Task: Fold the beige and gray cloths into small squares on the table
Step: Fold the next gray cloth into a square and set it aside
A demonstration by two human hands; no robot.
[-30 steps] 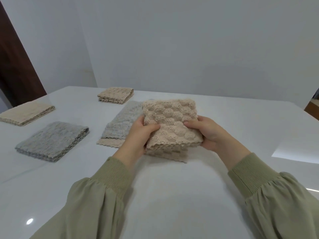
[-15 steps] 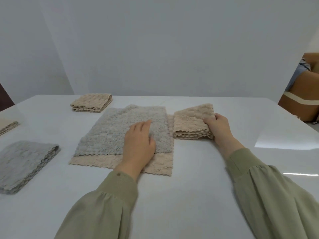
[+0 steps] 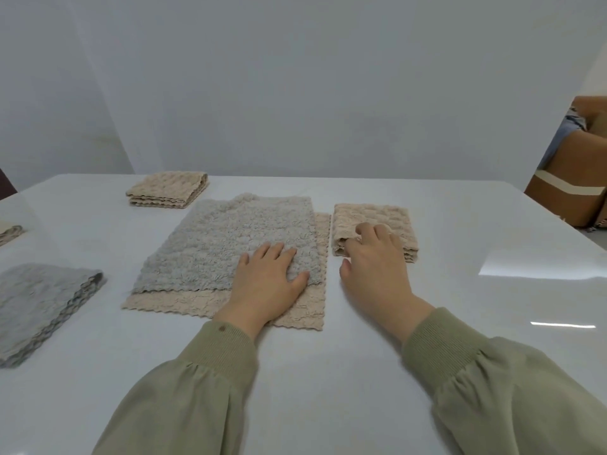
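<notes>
Left hand (image 3: 267, 280) is laid palm down, fingers straight and slightly spread, on the near right corner of the unfolded gray cloth (image 3: 230, 244); nothing is gripped by it. Its fingertips are pressed into the gray pile, while the heel of the palm is rested on the unfolded beige cloth (image 3: 184, 302) that is spread beneath the gray cloth and is seen as a border along its near and right edges.

Just right of the gray cloth, a folded beige square (image 3: 371, 213) is touched by the right hand (image 3: 374, 267). The bent fingers (image 3: 377, 229) are set on the square's top and near edge, with the thumb held apart, off the fabric. Whether the square is truly gripped or only touched cannot be told. Both wrists are covered by olive-green sleeves (image 3: 223, 353), and both forearms are extended from the near side of the white table (image 3: 328, 405).

Beyond the gray cloth's far left corner, a second folded beige stack (image 3: 167, 190) is seen. Well to the left of the gray cloth, a folded gray stack (image 3: 39, 300) is laid, and farther left a beige folded piece (image 3: 10, 229) is cut off by the frame edge. Far to the right of the gray cloth, off the table, a cardboard box (image 3: 571, 178) is visible.
</notes>
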